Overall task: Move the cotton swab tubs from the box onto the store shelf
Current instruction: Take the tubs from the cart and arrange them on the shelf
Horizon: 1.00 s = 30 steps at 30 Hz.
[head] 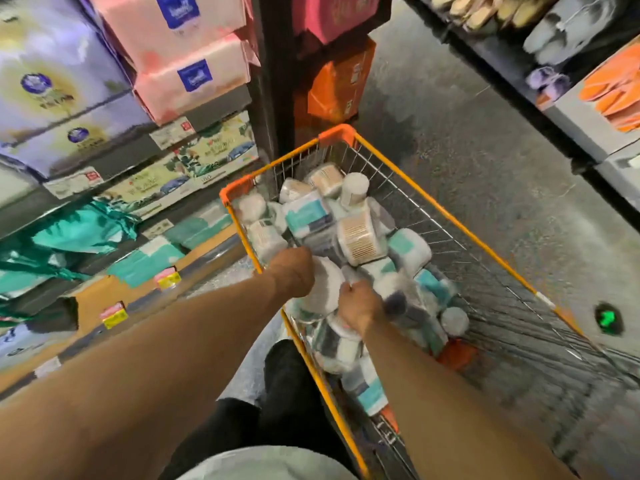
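An orange-framed wire cart (408,168) stands in the aisle, filled with several round cotton swab tubs (360,233), some wrapped in clear plastic packs. Both my hands reach into its near end. My left hand (294,271) curls over the left side of a white round tub (327,289). My right hand (360,308) grips the same tub's right side, fingers curled into the pile. The tub lies among the others in the cart. The picture is blurred by motion.
Store shelves (194,109) on the left carry boxed and bagged tissue packs with price tags along the edges. A dark upright post (273,98) stands behind the cart. Another shelf with slippers (613,95) runs along the right. Grey floor (467,140) lies between.
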Motion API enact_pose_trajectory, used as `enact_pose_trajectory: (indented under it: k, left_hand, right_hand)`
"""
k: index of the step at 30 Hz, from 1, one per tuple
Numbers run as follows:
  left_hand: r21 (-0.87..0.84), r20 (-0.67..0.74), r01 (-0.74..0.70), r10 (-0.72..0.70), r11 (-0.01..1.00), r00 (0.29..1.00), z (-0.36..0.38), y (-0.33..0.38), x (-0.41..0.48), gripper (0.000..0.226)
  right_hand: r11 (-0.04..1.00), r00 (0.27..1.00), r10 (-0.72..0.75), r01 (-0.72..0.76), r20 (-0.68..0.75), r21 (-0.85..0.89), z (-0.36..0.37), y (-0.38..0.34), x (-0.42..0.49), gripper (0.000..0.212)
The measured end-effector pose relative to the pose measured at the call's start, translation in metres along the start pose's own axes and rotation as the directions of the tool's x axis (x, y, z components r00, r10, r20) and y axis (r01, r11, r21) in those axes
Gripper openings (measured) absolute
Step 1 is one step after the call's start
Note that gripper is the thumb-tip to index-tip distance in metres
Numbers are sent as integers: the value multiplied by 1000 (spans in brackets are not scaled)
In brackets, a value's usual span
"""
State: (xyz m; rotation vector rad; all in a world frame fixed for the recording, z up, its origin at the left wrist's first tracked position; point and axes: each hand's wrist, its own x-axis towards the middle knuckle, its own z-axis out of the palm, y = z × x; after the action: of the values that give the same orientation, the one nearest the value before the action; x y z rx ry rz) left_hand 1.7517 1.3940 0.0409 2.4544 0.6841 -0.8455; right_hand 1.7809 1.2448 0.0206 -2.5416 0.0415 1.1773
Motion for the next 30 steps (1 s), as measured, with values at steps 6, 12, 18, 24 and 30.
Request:
enact_pose_trajectory:
  k: [6, 12, 18, 24, 30]
  left_hand:
    - [-44, 60, 82, -79, 996, 995, -7, -3, 20, 33]
    - [-456, -86, 81, -134, 886, 987, -49, -17, 20, 27]
    - [-741, 21, 152, -203, 654, 979, -85, -26, 36, 43]
    - [-851, 42, 223, -361, 476, 932, -95, -25, 71, 36]
    - [-875, 111, 266, -367, 405, 924, -93, -24, 92, 52]
  right_hand:
    - [970, 999, 43, -44, 7, 241, 24, 16, 43, 27]
    - [846, 996, 88, -57, -34, 530, -36, -41, -9, 27]
    - [848, 959, 131, 24, -253, 530, -62, -60, 19, 33]
    - [942, 950, 234, -169, -207, 290, -67, -52, 54, 90]
    - [944, 967, 241, -213, -83, 252, -69, -57, 84, 79]
